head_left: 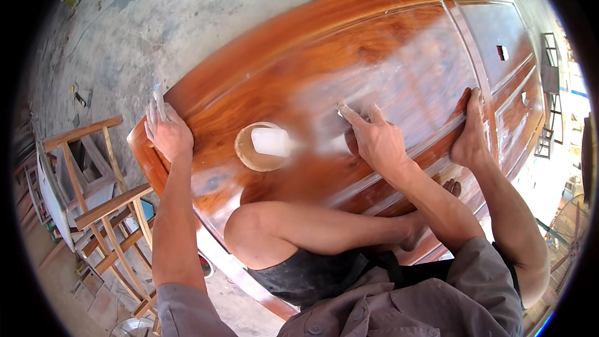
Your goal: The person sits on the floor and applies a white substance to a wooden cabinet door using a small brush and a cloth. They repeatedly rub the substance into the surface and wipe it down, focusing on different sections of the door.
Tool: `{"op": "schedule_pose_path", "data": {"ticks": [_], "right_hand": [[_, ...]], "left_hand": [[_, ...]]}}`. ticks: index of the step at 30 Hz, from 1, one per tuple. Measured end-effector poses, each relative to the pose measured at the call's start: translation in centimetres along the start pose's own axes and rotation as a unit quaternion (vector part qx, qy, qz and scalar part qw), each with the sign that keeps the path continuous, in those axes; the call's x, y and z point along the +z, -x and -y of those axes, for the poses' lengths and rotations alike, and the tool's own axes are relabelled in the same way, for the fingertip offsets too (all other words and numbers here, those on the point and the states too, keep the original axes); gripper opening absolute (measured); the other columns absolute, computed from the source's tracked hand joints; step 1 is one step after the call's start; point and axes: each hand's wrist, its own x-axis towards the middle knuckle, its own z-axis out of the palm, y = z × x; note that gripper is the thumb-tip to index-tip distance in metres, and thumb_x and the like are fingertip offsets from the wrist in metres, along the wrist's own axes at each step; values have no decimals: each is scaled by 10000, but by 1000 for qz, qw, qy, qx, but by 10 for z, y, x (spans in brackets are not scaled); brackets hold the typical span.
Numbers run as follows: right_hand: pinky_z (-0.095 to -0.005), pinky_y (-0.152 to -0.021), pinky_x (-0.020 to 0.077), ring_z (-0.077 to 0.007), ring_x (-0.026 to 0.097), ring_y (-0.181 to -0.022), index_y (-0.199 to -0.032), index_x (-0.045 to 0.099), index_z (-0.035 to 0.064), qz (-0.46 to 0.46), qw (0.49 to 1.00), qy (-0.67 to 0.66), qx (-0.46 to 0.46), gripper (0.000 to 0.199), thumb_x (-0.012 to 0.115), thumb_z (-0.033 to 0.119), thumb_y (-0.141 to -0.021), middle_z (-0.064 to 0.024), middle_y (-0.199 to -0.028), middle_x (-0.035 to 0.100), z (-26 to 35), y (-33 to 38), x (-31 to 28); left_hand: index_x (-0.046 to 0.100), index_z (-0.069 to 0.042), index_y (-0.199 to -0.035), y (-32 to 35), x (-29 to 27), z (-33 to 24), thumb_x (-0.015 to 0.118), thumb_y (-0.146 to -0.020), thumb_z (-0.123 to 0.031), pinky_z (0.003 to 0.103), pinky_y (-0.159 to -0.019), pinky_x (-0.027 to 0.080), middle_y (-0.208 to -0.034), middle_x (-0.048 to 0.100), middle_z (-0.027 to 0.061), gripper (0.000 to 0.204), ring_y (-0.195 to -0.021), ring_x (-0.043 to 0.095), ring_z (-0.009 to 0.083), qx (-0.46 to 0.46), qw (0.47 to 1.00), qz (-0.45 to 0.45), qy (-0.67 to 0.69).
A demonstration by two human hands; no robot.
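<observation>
A large glossy reddish-brown wooden door [374, 43] lies flat under me, and I sit on it with my bare legs and feet on its surface. My right hand [376, 140] presses flat on a dusty whitish patch near the door's middle, with something small and pale under its fingers. My left hand [166, 132] rests on the door's left edge and holds a small pale folded sheet between its fingers. Between the hands stands a round tan bowl [248, 156] with a white block [271, 141] lying in it.
Wooden trestle frames [103, 203] stand at the lower left beside the door. A stained concrete floor [156, 19] spreads around. A metal frame [550, 75] stands at the far right. The door has recessed panels and a small cut-out [502, 53] near its far end.
</observation>
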Motion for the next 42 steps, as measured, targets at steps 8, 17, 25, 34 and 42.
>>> {"op": "schedule_pose_path", "data": {"ticks": [8, 17, 25, 34, 42], "right_hand": [[-476, -674, 615, -385, 720, -787, -1465, 604, 201, -6, 1000, 1, -13, 637, 660, 9, -860, -145, -1147, 642, -3, 1, 4], [-505, -682, 606, -430, 692, -768, -1505, 565, 231, 4, 1000, 9, -23, 682, 698, 67, -857, -174, -1144, 644, -6, -4, 5], [-483, -712, 614, -387, 730, -825, -1528, 530, 208, 43, 999, 22, -7, 691, 664, 35, -872, -161, -1211, 634, 0, -6, -3], [-499, -683, 606, -419, 711, -772, -1539, 528, 270, 34, 999, 33, -5, 718, 689, 74, -868, -182, -1143, 642, -1, 0, 0], [-475, -701, 611, -381, 732, -810, -1520, 530, 211, 68, 996, 60, 11, 678, 683, 66, -875, -162, -1225, 615, 2, -4, 1]], "left_hand": [[580, -30, -1472, 1, 3, 4, 424, -1110, -290, 517, -1248, 283, -1555, 542, 174, 472, -1477, 447, 354, -74, 990, 123, -4], [584, -16, -1463, 0, 2, 3, 422, -1107, -284, 513, -1245, 288, -1543, 552, 178, 474, -1469, 455, 356, -72, 990, 122, -5], [603, 1, -1439, -1, 1, 0, 433, -1109, -290, 498, -1248, 289, -1542, 557, 176, 472, -1474, 455, 350, -81, 990, 119, 5], [652, 42, -1292, 0, 2, -2, 528, -1063, -229, 522, -1102, 430, -1340, 648, 253, 376, -1265, 568, 454, -13, 1000, 25, 4], [600, -24, -1437, 2, 5, 8, 426, -1107, -285, 523, -1234, 300, -1532, 560, 176, 456, -1465, 457, 360, -67, 993, 99, -4]]}}
